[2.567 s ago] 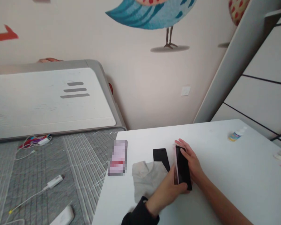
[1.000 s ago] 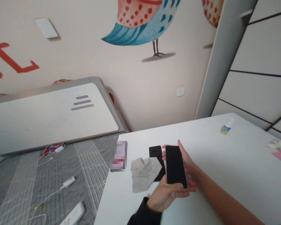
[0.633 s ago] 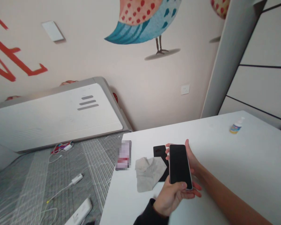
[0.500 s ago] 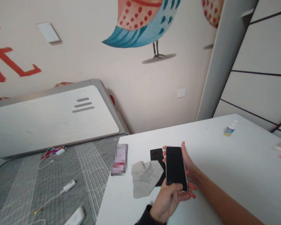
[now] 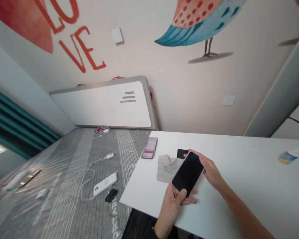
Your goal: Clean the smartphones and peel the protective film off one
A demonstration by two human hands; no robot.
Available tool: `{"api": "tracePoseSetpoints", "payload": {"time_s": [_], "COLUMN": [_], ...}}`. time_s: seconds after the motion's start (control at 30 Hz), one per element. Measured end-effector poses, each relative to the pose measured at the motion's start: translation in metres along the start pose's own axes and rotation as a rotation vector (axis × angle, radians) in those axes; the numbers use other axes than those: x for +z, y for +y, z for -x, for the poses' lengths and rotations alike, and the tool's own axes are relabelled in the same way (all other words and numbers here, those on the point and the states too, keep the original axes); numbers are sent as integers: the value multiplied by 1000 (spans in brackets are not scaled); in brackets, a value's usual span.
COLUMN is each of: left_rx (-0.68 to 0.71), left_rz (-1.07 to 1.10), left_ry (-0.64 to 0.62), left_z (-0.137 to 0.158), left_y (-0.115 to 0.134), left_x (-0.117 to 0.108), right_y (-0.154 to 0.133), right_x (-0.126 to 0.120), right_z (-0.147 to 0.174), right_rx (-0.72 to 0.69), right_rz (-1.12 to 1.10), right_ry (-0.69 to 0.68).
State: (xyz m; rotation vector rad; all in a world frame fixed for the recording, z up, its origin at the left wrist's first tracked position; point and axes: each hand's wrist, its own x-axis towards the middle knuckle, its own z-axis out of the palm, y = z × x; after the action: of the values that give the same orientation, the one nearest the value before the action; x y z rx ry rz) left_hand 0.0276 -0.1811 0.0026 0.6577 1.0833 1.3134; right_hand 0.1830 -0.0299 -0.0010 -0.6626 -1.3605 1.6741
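Note:
I hold a black-screened phone [image 5: 188,173] in a pale case above the white table [image 5: 251,186], screen up and tilted. My left hand [image 5: 173,202] grips its near end with the thumb on the glass. My right hand [image 5: 210,171] supports its far right edge from beneath. Just beyond the phone lie a grey cloth [image 5: 166,167] and a flat black rectangle [image 5: 181,153], partly hidden by the phone.
A blurred pink-and-red packet [image 5: 149,148] sits at the table's far left corner. A small bottle [image 5: 287,156] stands at the right. Left of the table a grey mattress [image 5: 64,186] carries a white power bank [image 5: 105,183], cables and a small dark device [image 5: 111,195].
The view has swung left and tilted, bringing in more of the mattress and a curtain. The phone now slants diagonally; both hands still hold it.

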Motion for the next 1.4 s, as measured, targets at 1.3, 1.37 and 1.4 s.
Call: {"api": "tracePoseSetpoints", "payload": {"time_s": [1.3, 1.37, 1.4], "left_rx": [-120, -193, -195], "left_rz": [-667, -699, -707], "left_ry": [321, 354, 373], "left_z": [94, 94, 94], "left_y": [-1, 1, 2], "left_x": [-136, -134, -133], "right_y": [48, 47, 46], "right_x": [154, 152, 151], "right_z": [70, 67, 67], "right_rx": [-494, -443, -428], "right_rz": [1282, 1331, 1335], "right_ry": [-790, -705, -694]}}
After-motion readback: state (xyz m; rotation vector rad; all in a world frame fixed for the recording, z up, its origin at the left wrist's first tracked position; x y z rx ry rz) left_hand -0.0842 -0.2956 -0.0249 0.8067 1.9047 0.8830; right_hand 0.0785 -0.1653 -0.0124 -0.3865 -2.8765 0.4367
